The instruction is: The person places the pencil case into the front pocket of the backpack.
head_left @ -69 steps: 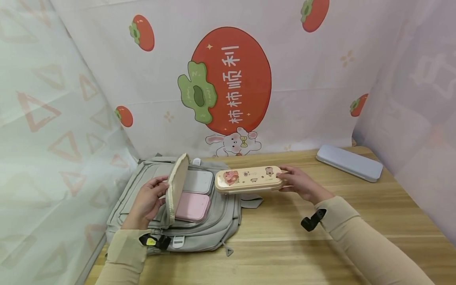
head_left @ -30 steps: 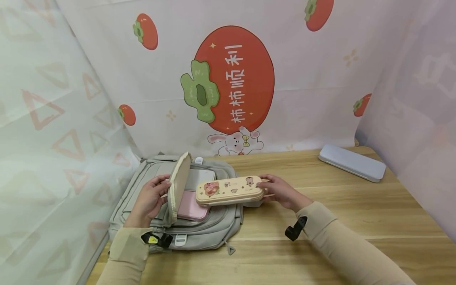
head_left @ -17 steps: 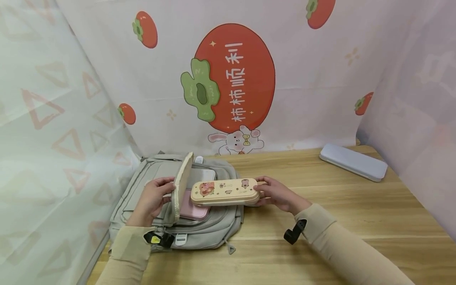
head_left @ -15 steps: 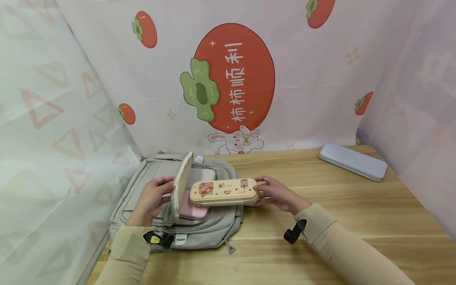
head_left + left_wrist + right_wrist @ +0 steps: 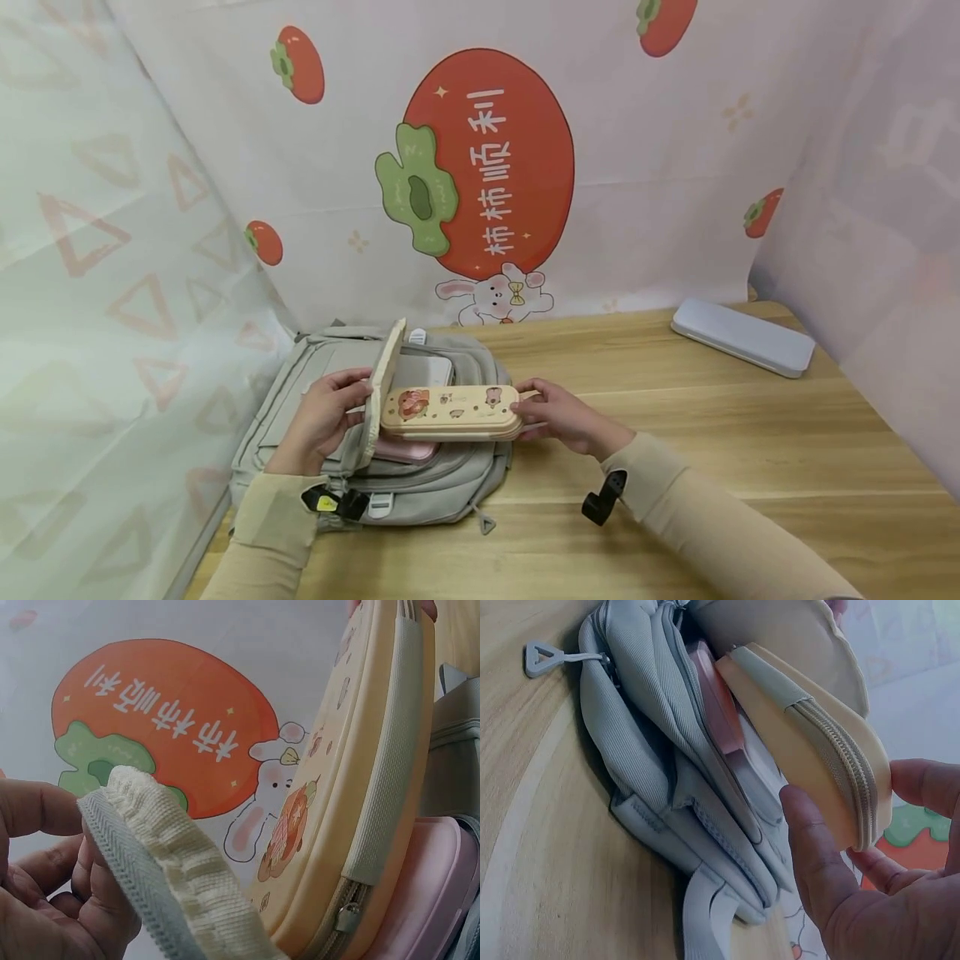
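Note:
A grey backpack (image 5: 300,367) lies on the table at the left with its front pocket unzipped. My left hand (image 5: 322,421) pinches the zippered edge of the pocket flap (image 5: 180,870) and holds it raised. My right hand (image 5: 562,417) grips the right end of a cream zippered pencil case (image 5: 450,412) printed with cartoon animals. The pencil case's left end is right at the flap, over the pocket opening. Inside the pocket sit a pink case (image 5: 427,892) and a whitish-grey case (image 5: 427,371), both partly hidden by the pencil case.
A pale blue-grey case (image 5: 742,337) lies at the back right of the wooden table (image 5: 720,467). A zipper pull (image 5: 487,523) hangs from the backpack's front side. A printed cloth backdrop (image 5: 637,250) closes off the back, with similar sheets at both sides.
My right hand has carried the pencil case left and slightly lower, from beside the backpack to over the pocket, its end now at the flap. My left hand keeps the flap lifted, shifted slightly right.

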